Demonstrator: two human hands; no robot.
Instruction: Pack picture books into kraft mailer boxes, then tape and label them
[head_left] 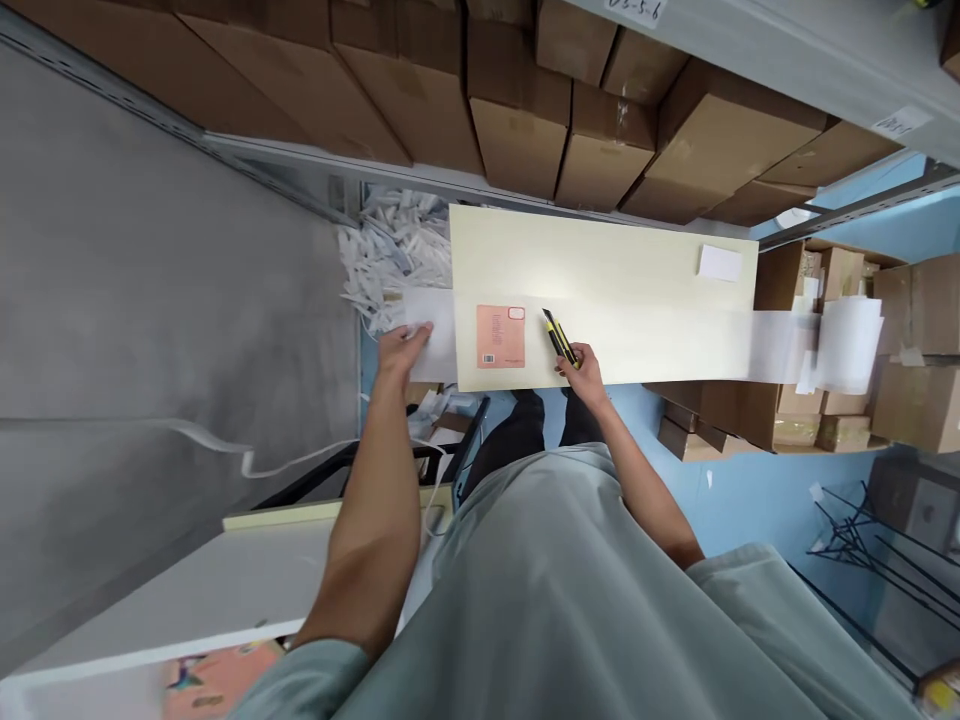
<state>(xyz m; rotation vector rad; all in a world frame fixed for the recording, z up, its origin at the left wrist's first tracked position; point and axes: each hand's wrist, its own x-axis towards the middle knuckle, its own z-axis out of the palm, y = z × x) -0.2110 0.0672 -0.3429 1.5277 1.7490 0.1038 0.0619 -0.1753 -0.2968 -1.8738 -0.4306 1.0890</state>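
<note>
My left hand [405, 348] is closed on the free end of a white packing sheet [441, 350], just past the left edge of a cream tabletop [600, 260]. The sheet appears to run along the tabletop's near side to a white roll [847, 345] at the far right. On the tabletop lies a flat pink square packet [500, 345] with a barcode and a red-edged label; whether it rests above or below the sheet I cannot tell. Gripped in my right hand [585, 375] is a black and yellow utility knife [559, 337], pointing up and left, right of the packet.
A small white card stack [720, 263] lies at the tabletop's far right corner. Brown cartons [517, 120] line the shelf above. White scraps [397, 240] are heaped behind on the left. An open carton [780, 275] holding boxes stands right. A grey wall closes the left side.
</note>
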